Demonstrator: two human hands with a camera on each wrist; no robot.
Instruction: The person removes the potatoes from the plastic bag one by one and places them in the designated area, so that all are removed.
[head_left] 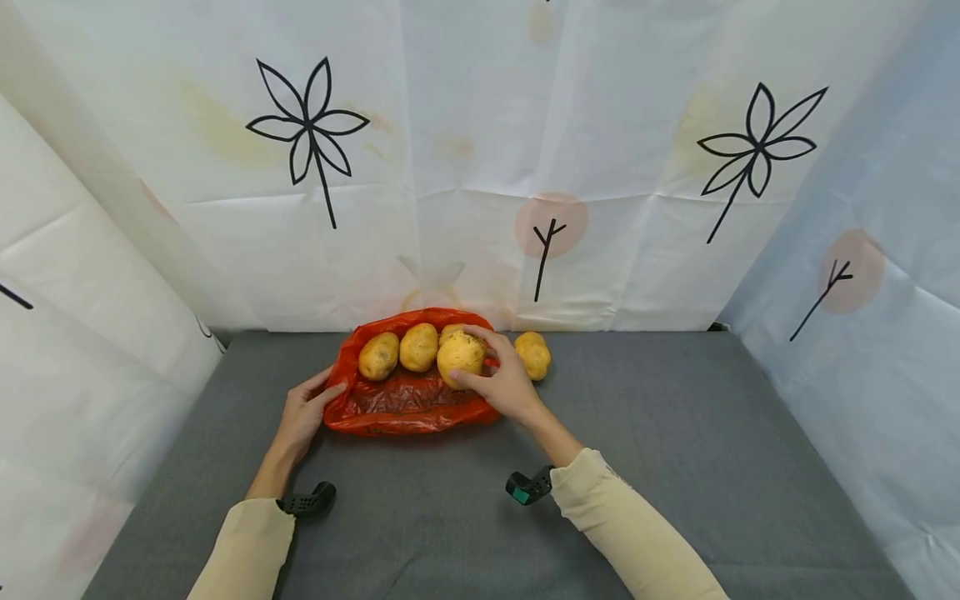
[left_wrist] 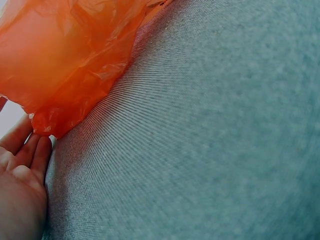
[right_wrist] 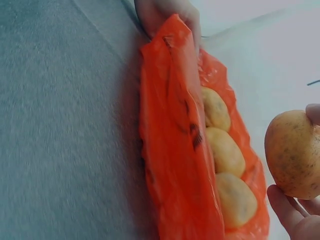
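An open red plastic bag (head_left: 408, 422) lies on the table, with several potatoes inside, among them one at the left (head_left: 378, 357) and one beside it (head_left: 418, 347). My left hand (head_left: 302, 414) grips the bag's left edge; in the left wrist view its fingers (left_wrist: 40, 155) meet the bag's corner (left_wrist: 55, 120). Above the right part of the bag, my right hand (head_left: 512, 385) holds a potato (head_left: 461, 360) between thumb and fingers. In the right wrist view the held potato (right_wrist: 292, 154) is apart from the three potatoes in the bag.
Another potato (head_left: 532, 356) lies on the table just right of the bag, behind my right hand. The grey tabletop (head_left: 675, 450) is bordered at back and sides by white cloth (head_left: 480, 167) with printed leaf drawings.
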